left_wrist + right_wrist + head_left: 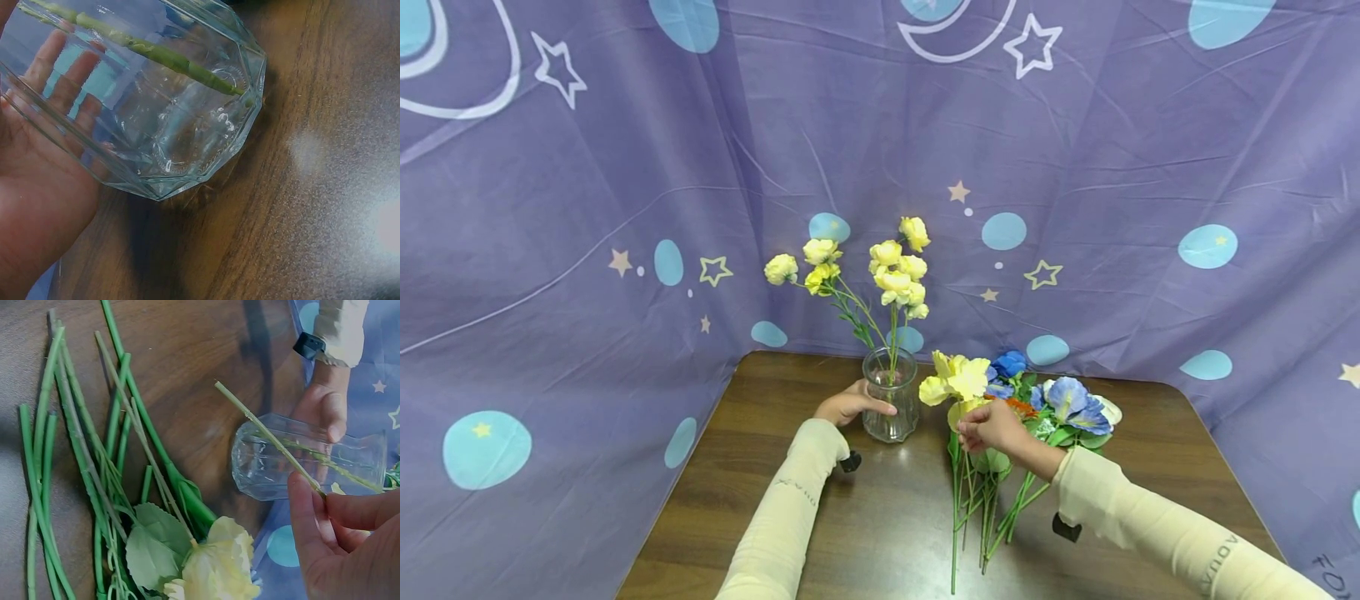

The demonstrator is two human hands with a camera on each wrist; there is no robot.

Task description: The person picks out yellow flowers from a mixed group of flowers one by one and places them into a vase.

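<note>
My left hand [853,404] holds a clear glass vase [901,421] from its left side, thumb across the front and fingers behind the glass. Yellow flowers [895,279] on long stems stand in this vase, leaning out above its rim. One green stem [156,55] reaches the vase bottom in the left wrist view. To the right of the vase, my right hand [996,429] pinches a thin flower stem [265,428] between thumb and fingers. Its cut end points away from the hand, and in the right wrist view it overlaps the vase. Yellow blooms [958,379] show just above this hand.
Loose artificial flowers lie on the wooden table [850,533] at the right, with a blue flower [1075,404], a deep blue one [1009,363] and orange petals [1018,407]. Their green stems [955,533] point toward the front edge. A purple patterned cloth [1120,167] hangs behind.
</note>
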